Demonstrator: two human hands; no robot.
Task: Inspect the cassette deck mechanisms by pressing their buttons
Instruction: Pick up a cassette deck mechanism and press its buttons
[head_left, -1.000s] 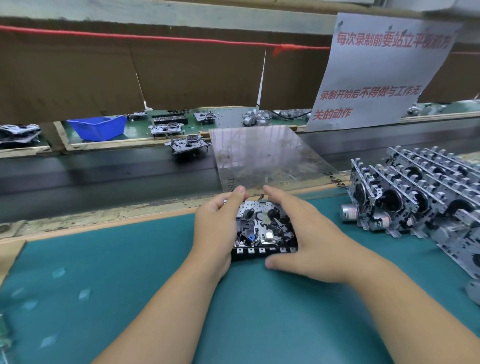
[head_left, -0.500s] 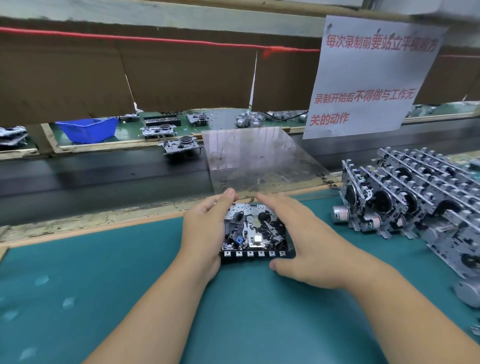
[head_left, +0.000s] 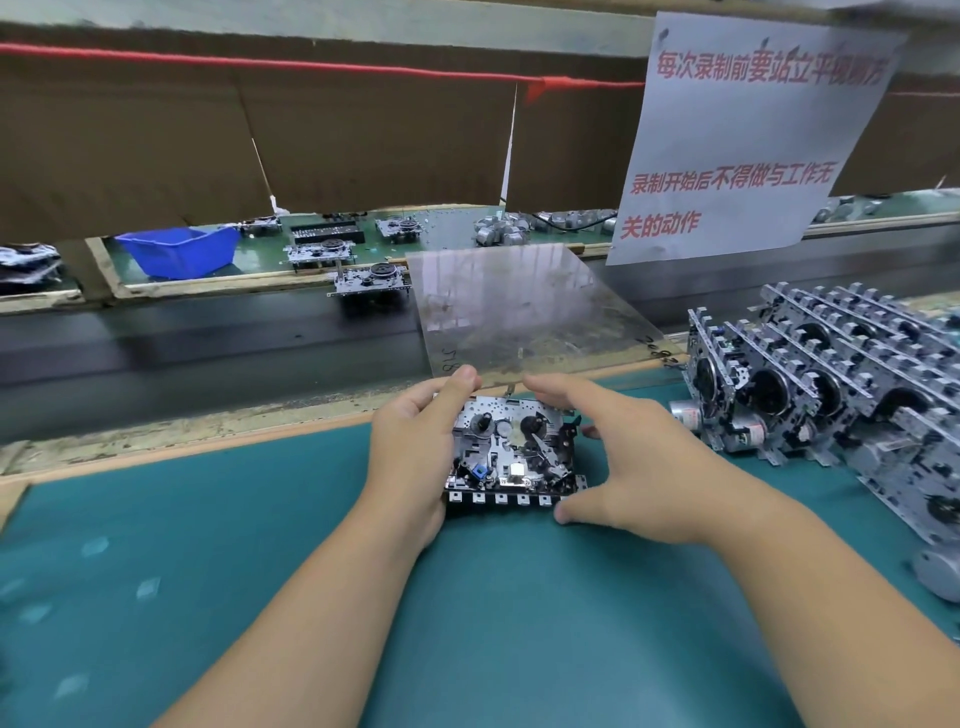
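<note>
A deck (head_left: 511, 453) lies flat on the counter (head_left: 208, 519), left of the stacked decks (head_left: 831, 384). The left hand (head_left: 410, 447) grips its left edge; the right hand (head_left: 628, 457) spans its right side, fingers spread, thumb at the front buttons. It looks light, stiff metal with fragile exposed levers, best held by the frame edges.

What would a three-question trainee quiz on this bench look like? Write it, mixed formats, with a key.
1. True or false: the silver metal cassette deck mechanism lies on the teal bench mat between the left hand and the right hand.
2. Which hand's thumb touches the front row of square buttons? A left, B right.
3. Fill in: the blue plastic bin sits beyond the dark ____ belt.

Key: 1 true; 2 B; 3 conveyor.
</note>
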